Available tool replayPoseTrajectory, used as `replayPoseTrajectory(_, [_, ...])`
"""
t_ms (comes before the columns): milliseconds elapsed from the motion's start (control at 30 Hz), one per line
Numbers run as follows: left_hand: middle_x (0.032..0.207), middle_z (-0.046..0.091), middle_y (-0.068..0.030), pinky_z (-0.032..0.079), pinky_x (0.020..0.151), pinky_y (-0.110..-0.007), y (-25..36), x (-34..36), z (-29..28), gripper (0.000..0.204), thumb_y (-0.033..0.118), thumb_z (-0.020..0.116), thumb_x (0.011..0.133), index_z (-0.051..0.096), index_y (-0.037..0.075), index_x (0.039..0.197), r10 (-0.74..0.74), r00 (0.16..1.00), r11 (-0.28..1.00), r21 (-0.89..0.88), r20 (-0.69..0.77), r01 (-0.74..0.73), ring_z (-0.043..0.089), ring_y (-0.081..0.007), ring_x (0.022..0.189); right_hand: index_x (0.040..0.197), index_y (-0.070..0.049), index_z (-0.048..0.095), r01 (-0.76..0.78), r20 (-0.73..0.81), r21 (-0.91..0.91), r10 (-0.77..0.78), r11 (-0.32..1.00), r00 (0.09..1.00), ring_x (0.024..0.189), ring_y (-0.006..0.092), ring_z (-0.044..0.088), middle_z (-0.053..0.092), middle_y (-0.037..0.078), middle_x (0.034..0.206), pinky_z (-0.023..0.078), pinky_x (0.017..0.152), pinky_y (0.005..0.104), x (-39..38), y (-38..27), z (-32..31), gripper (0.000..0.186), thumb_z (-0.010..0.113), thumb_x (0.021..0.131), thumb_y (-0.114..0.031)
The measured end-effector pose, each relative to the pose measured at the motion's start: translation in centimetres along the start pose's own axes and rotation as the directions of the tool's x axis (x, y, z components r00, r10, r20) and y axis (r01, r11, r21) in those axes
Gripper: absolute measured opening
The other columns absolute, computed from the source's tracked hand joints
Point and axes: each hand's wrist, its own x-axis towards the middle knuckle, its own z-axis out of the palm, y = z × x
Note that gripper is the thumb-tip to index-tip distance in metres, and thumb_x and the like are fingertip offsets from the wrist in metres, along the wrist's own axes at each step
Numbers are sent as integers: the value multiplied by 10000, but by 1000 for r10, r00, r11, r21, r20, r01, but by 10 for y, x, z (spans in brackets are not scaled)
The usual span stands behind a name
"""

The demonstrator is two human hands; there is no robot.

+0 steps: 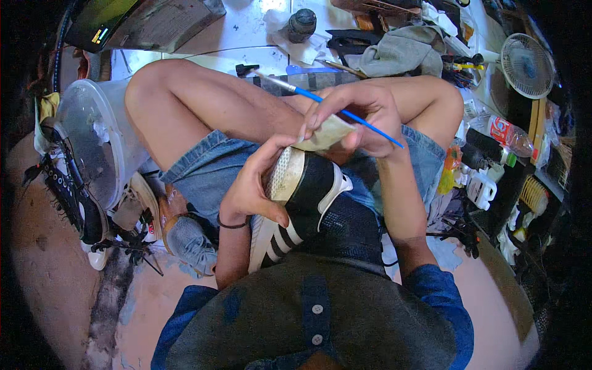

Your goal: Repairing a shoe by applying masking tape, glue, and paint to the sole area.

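Observation:
A black sneaker with white side stripes and a pale sole (290, 176) lies across my lap, tilted so its sole edge faces left. My left hand (256, 188) is wrapped around that sole, thumb over the side and fingers near the upper end. Above it, my right hand (364, 117) holds a thin paintbrush with a blue handle (376, 129), its brush end pointing up and left. The same hand pinches a pale, off-white piece (328, 135) against the sneaker's upper end; I cannot make out whether it is cloth or another material.
A clear plastic tub (102, 135) stands left of my knee, with a black shoe (71, 197) and a grey shoe (191, 243) nearby. Ahead are a dark bottle (302, 26) and grey cloth (401, 50). A small fan (526, 66) and a plastic bottle (509, 134) are at right.

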Motion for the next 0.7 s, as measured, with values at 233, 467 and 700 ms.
replayPoseTrajectory(233, [1310,502,-113,330,1063,-310,-1,2,10,1216,437,988,401,377,-8,1353,62,995,990,-125,-83,-72,472,-190,1240,1037,79,663,-60,-49,45,62,997,997,933,200,658,691,149,1013,515,861,322,0,-4,10,385,819,767,-148])
replayPoseTrajectory(467, [1316,496,-129,324,1077,-333,-4,2,15,1213,464,979,413,373,-14,1349,85,990,986,-132,-116,-100,466,-217,1258,985,75,668,-103,-74,-34,100,994,992,889,284,674,682,200,946,524,817,384,3,-7,13,524,796,780,-391])
replayPoseTrajectory(700, [1310,502,-142,328,1067,-330,-18,2,5,1174,595,912,477,390,-25,1325,77,986,996,-42,-145,-84,471,-216,1240,996,74,668,-151,-72,-39,148,988,986,894,276,675,684,192,956,522,838,386,1,-4,13,515,799,782,-376])
